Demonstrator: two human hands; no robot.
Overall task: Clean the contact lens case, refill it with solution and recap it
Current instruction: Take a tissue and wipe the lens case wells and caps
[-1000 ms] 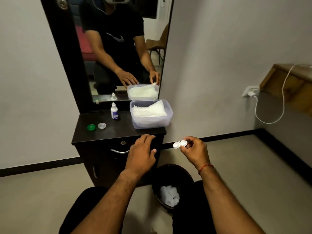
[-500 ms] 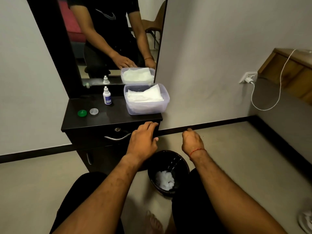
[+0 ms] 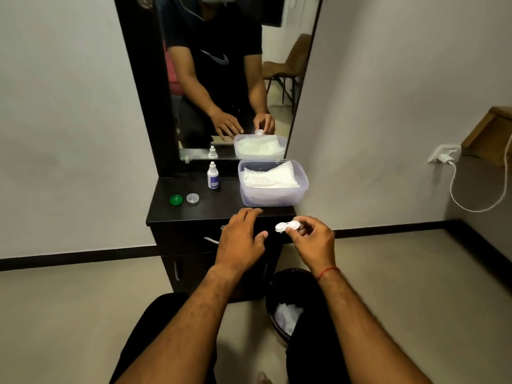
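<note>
My right hand (image 3: 313,242) pinches the white contact lens case (image 3: 286,226) by one end, just off the front right corner of the dark dresser top (image 3: 221,209); both wells are uncapped. My left hand (image 3: 242,239) hovers open, palm down, over the dresser's front edge, holding nothing. A green cap (image 3: 176,199) and a clear cap (image 3: 192,198) lie side by side on the left of the dresser top. The small solution bottle (image 3: 212,176) stands upright behind them, near the mirror.
A clear plastic tub of white tissues (image 3: 273,182) fills the dresser's right side. A black bin (image 3: 288,309) with crumpled tissues stands on the floor under my right forearm. A tall mirror (image 3: 221,79) rises behind; a charger cable (image 3: 465,195) hangs at the right wall.
The right hand, dipped toward the bin with the case hidden half a second ago, has come back up with the case showing. The view tilted down and back up. The left hand stayed put.
</note>
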